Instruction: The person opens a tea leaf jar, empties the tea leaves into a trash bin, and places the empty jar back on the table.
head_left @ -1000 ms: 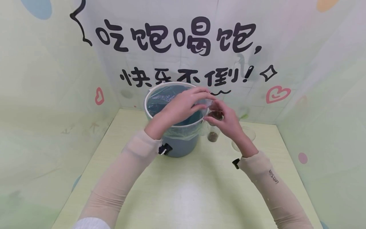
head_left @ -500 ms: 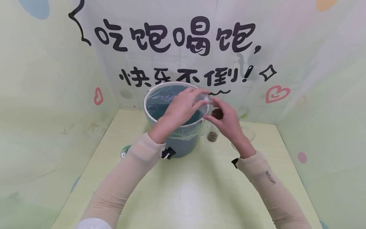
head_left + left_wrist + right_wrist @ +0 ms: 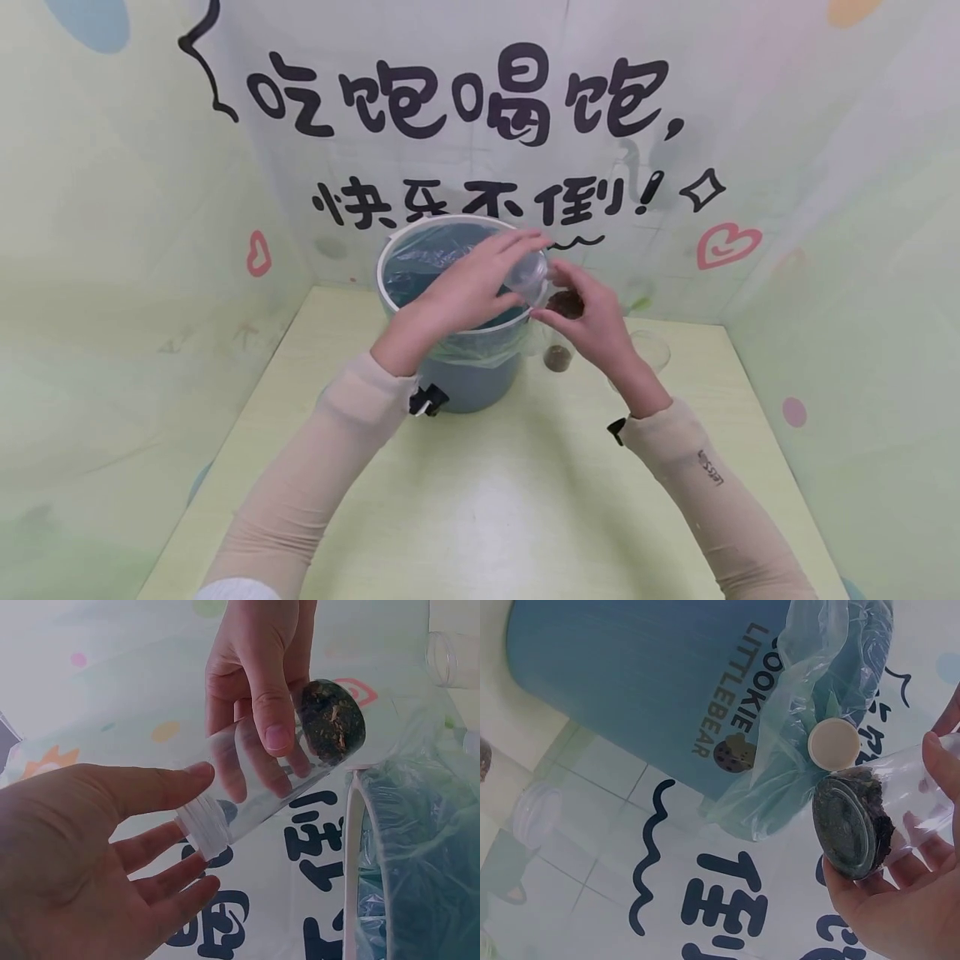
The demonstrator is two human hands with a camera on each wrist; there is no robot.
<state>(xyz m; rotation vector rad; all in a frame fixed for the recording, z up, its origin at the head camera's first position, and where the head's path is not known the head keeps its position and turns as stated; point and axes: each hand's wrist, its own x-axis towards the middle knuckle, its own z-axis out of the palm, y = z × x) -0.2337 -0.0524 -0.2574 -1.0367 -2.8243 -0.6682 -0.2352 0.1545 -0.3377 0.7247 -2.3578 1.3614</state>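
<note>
A clear jar with dark, crumbly, leaf-like matter at its base is tilted beside the bin's rim. My right hand grips its body, fingers wrapped round the clear wall. My left hand is at the ridged, translucent end, thumb on one side and fingers on the other. Whether that end is a lid or a bare neck I cannot tell. The blue-grey bin, lined with a thin green bag, stands under and left of the hands.
Another clear container with brown contents stands right of the bin. Clear round plasticware lies farther right, partly behind my right wrist. A pale round disc shows against the bag. Printed walls enclose the table.
My left thumb has shifted down and left from the jar's end, and the left wrist has moved slightly left. My right hand stays almost in place with the jar.
</note>
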